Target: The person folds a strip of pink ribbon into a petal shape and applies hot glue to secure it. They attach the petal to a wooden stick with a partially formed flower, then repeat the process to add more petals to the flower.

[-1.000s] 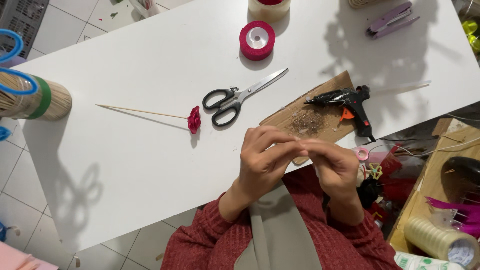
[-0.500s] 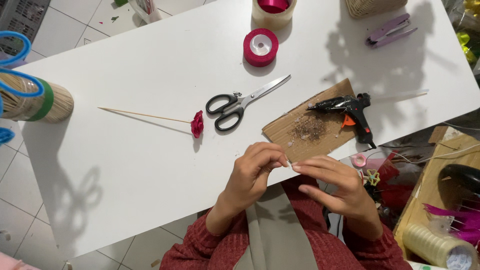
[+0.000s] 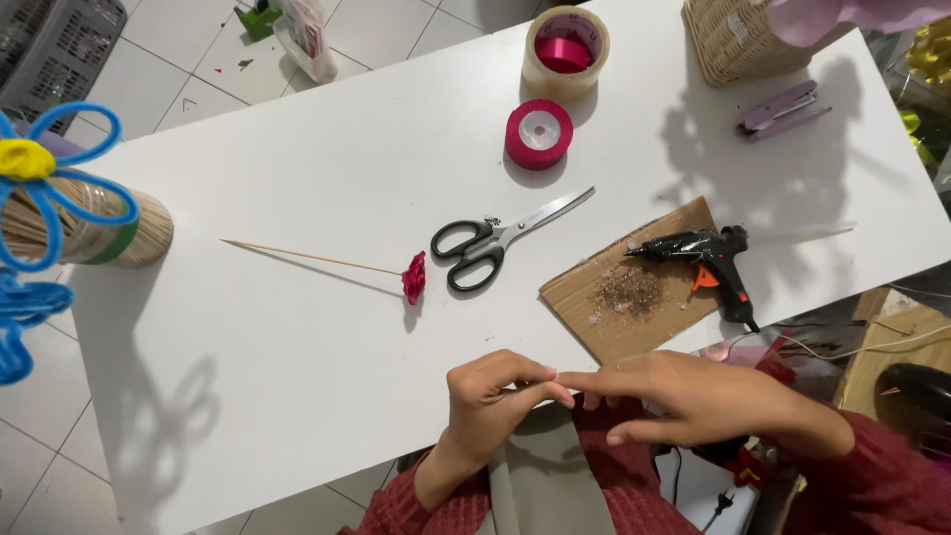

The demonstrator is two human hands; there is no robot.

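Observation:
My left hand (image 3: 492, 399) and my right hand (image 3: 684, 396) meet at the near edge of the white table (image 3: 297, 149), over my grey apron. The left thumb and fingers pinch the tip of the right index finger. The right hand's fingers are stretched out and apart, with nothing visible in them. Beyond the hands lie a thin wooden skewer (image 3: 307, 257) tipped with a small red ribbon rose (image 3: 413, 277), black-handled scissors (image 3: 495, 243), and a black hot glue gun (image 3: 705, 258) resting on a piece of cardboard (image 3: 604, 307).
A red ribbon roll (image 3: 539, 134) and a clear tape roll (image 3: 565, 42) sit at the far side, with a wicker basket (image 3: 733, 42) and a purple stapler (image 3: 783, 109) to the right. A bundle of skewers (image 3: 109, 230) and a blue pipe-cleaner flower (image 3: 45, 178) are at the left.
Both hands have dropped toward the table's near edge. The right hand has stretched its fingers out flat, and the left now pinches the right index fingertip.

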